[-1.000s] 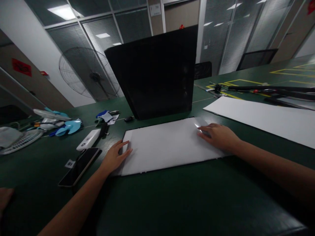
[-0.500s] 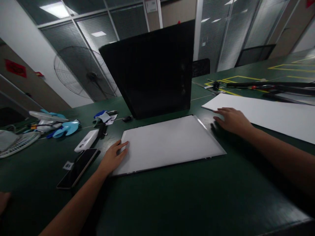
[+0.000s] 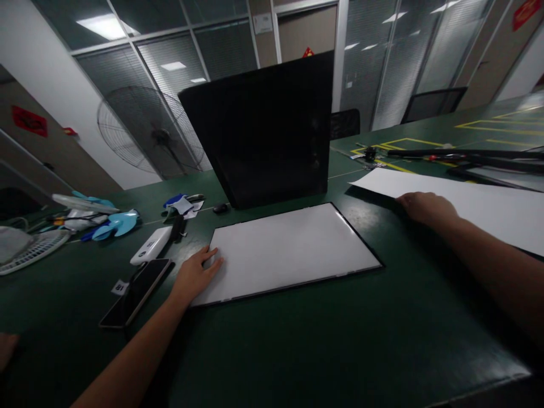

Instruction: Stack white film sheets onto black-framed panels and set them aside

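Observation:
A flat white panel [image 3: 289, 249] with a thin dark edge lies on the green tabletop in front of me. My left hand [image 3: 196, 275] rests on its left end, thumb and fingers spread over the white surface. To the right, my right hand [image 3: 429, 208] is closed on the near edge of a large white sheet [image 3: 480, 195], and its fingertips are hidden beneath. The sheet's left corner stands slightly off the table, with a shadow under it. Beyond the panel a large black panel [image 3: 267, 136] stands upright, leaning a little.
Left of the panel lie a dark phone [image 3: 136, 294], a white device [image 3: 151, 245] and a small black mouse [image 3: 220, 208]. Light-blue fan blades [image 3: 117, 224] and a white fan grille [image 3: 38, 249] are farther left. Long black strips [image 3: 467, 154] lie at the back right.
My right hand has moved right, from beside the panel's corner to the large white sheet, and has taken hold of its edge. The sheet's left corner has lifted. My left hand has stayed put.

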Demonstrator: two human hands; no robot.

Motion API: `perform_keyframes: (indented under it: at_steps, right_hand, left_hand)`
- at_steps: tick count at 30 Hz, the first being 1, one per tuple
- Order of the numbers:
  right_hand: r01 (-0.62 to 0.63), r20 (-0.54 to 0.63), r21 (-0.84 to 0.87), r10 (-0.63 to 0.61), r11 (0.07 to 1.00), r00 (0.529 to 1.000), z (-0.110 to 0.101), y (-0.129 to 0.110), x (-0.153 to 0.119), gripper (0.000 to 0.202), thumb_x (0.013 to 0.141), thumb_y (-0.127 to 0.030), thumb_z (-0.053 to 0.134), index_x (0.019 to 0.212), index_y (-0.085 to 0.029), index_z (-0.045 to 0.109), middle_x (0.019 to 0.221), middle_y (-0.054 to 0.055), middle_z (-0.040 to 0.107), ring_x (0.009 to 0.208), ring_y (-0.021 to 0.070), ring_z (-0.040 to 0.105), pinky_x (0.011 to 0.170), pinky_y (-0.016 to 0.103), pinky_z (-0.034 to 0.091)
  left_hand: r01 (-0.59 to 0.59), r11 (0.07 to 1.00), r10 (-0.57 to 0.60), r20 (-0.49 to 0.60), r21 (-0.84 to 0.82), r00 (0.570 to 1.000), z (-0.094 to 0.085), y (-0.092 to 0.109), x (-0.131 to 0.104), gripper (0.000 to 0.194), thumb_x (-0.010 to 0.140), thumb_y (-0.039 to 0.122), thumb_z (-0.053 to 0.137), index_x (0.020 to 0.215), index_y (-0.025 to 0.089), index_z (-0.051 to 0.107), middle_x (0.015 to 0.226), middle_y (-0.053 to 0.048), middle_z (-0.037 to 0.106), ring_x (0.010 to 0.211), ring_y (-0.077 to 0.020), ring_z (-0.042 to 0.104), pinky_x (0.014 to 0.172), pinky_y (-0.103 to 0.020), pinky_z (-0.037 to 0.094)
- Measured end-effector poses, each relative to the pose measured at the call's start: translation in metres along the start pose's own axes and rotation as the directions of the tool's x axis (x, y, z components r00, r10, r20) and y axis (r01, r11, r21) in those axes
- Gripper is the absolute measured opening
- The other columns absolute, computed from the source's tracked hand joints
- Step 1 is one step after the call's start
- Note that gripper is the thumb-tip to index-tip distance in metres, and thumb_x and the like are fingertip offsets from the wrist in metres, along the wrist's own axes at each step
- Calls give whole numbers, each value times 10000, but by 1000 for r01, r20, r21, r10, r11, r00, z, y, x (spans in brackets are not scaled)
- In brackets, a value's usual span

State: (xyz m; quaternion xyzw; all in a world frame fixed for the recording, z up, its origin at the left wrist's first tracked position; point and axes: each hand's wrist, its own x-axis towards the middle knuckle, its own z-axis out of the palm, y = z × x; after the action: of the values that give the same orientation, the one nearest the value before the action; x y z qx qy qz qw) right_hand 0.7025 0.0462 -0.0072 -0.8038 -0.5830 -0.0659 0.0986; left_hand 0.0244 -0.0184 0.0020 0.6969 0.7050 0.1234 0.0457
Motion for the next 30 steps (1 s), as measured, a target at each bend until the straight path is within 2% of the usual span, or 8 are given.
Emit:
perform_keyframes:
  at_steps: [4, 11, 15, 19, 22, 25, 28, 30]
  right_hand:
    - [-83, 9, 6, 83, 996, 996, -13, -11, -8, 445, 1046, -374, 434, 1247, -139, 754, 1166, 285, 675, 967, 302, 638, 752, 417, 354]
    - [-226, -3, 119, 228, 967, 974, -30, -23, -18, 446, 973, -590, 579, 1162, -233, 769, 1113, 161, 716, 884, 257, 594, 718, 374, 346]
    - [-247, -74, 143, 259, 959, 963, -39, -37, -29, 563, 1053, -582, 398, 1267, -154, 695, 1111, 223, 703, 899, 272, 607, 718, 373, 336]
    - [-135, -182, 94, 150, 986, 972, -51, -72, -53, 585, 1094, -486, 247, 1455, -140, 552, 1092, 241, 704, 892, 294, 647, 710, 376, 302]
    - [105, -232, -33, -110, 994, 966, -56, -106, -80, 564, 1094, -449, 233, 1399, -158, 609, 924, 186, 725, 770, 277, 662, 658, 361, 291]
    - [449, -166, -94, -459, 888, 873, -53, -135, -106, 496, 1077, -454, 318, 1211, -194, 718, 868, 126, 737, 717, 241, 664, 614, 324, 314]
    - [721, -96, -35, -720, 692, 687, -47, -154, -125, 428, 1057, -442, 390, 1021, -209, 747, 811, 84, 726, 673, 195, 643, 593, 290, 357]
    - [818, -91, 32, -814, 574, 574, -46, -160, -133, 380, 1045, -412, 437, 946, -208, 742, 769, 72, 709, 648, 174, 625, 593, 279, 395]
  left_hand:
    - [-27, 1000, 27, -35, -2, 999, 1, -2, 0, 623, 941, 586, 548, 1401, 191, 693, 1595, -126, 523, 1386, -377, 589, 1187, -514, 438]
    - [-54, 997, 50, -71, -62, 996, 6, -4, 1, 641, 945, 580, 525, 1442, 195, 651, 1598, -120, 526, 1429, -357, 550, 1206, -499, 421]
    - [-95, 991, 89, -64, -94, 994, 9, -5, 2, 693, 957, 602, 480, 1476, 161, 609, 1610, -148, 506, 1475, -349, 496, 1240, -508, 365]
    - [-106, 987, 98, -65, -122, 993, 9, -6, 1, 700, 974, 622, 441, 1471, 157, 604, 1603, -165, 512, 1489, -335, 479, 1255, -528, 328]
    - [-117, 983, 111, -54, -138, 992, 8, -7, 1, 706, 986, 633, 408, 1468, 156, 605, 1599, -167, 517, 1494, -322, 473, 1260, -514, 320]
    - [-127, 982, 122, -47, -136, 991, 8, -7, 1, 715, 985, 648, 384, 1442, 156, 630, 1593, -170, 523, 1486, -329, 482, 1258, -503, 327]
    - [-129, 983, 124, -52, -128, 991, 9, -8, 2, 709, 983, 642, 372, 1419, 157, 650, 1586, -164, 533, 1481, -332, 487, 1265, -493, 318]
    - [-125, 984, 120, -48, -129, 992, 10, -9, 2, 700, 987, 638, 366, 1417, 166, 652, 1590, -152, 531, 1488, -323, 477, 1270, -482, 309]
